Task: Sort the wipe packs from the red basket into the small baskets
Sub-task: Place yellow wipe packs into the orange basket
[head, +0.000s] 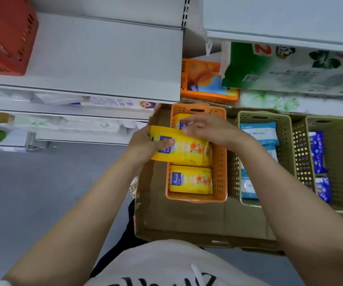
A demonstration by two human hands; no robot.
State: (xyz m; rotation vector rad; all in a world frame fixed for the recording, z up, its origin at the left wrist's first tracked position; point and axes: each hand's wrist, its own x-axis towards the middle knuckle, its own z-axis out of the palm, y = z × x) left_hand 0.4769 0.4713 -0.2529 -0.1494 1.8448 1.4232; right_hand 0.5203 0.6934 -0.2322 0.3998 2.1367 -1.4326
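Yellow wipe pack going into the orange basket

Your left hand (145, 146) grips the yellow wipe pack (184, 150) by its left end, thumb curled over the label, and the pack lies across the left rim of the orange basket (220, 162), half over the middle of it. Your right hand (205, 129) hovers just above the pack, fingers spread and relaxed, holding nothing. Two more yellow packs already lie in the orange basket, one at its near end (190, 179) and one at its far end, partly hidden. The pack looks soft, light and slick in its film wrap, so it will likely bend and slide; pinch the flat sealed end and steady the bulging middle. Right of the orange basket, two green baskets (286, 124) hold blue packs.
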